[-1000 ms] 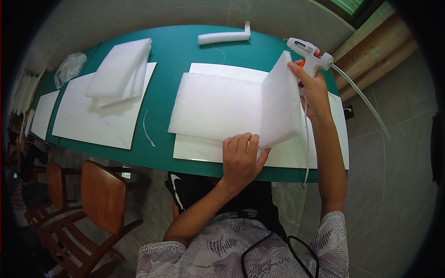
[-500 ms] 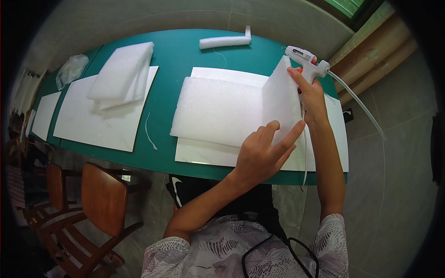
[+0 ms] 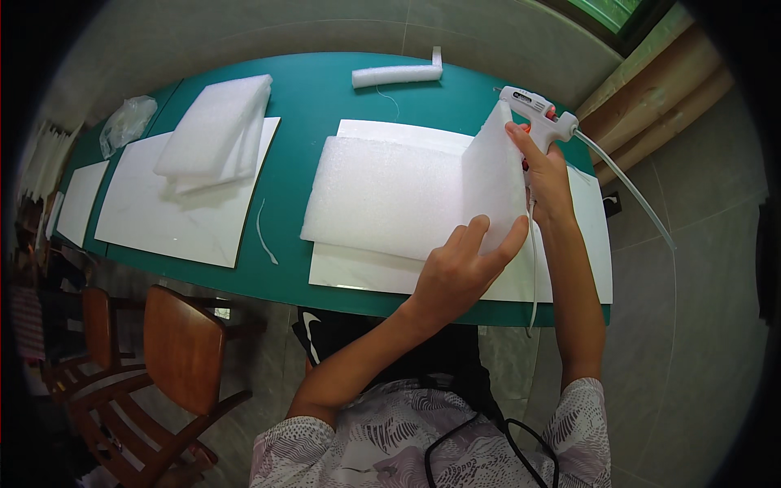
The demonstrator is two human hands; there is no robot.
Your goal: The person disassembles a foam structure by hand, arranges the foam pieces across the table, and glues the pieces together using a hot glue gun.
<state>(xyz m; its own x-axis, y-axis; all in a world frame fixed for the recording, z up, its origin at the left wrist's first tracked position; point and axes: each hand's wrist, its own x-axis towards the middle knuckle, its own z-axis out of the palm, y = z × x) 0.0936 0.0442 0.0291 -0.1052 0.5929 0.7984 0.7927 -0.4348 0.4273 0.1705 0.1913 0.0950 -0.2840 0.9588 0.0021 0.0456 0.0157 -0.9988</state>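
Observation:
A white foam sheet (image 3: 382, 191) lies on a white marbled board (image 3: 358, 272), with its right part (image 3: 494, 163) folded upright. My left hand (image 3: 457, 272) holds the near lower edge of this raised part, two fingers apart against it and the thumb hidden. Behind the panel, my right hand (image 3: 549, 175) grips a white hot glue gun (image 3: 533, 104) by its handle, while the thumb presses on the foam's edge. The gun's nozzle points to the far left, over the panel's top. A clear glue stick (image 3: 626, 175) trails from its back.
On the green table (image 3: 301, 106), a second marbled board (image 3: 179, 220) bears folded foam (image 3: 207, 130). A clear plastic bag (image 3: 128, 122) sits at the far left, and an L-shaped foam strip (image 3: 396, 76) at the back. Wooden chairs (image 3: 185, 350) stand at the lower left. The gun's cord (image 3: 534, 285) hangs down.
My left index finger has drawn in slightly along the panel's near edge, and the thumb has tucked out of sight. The glue gun and right hand have barely shifted.

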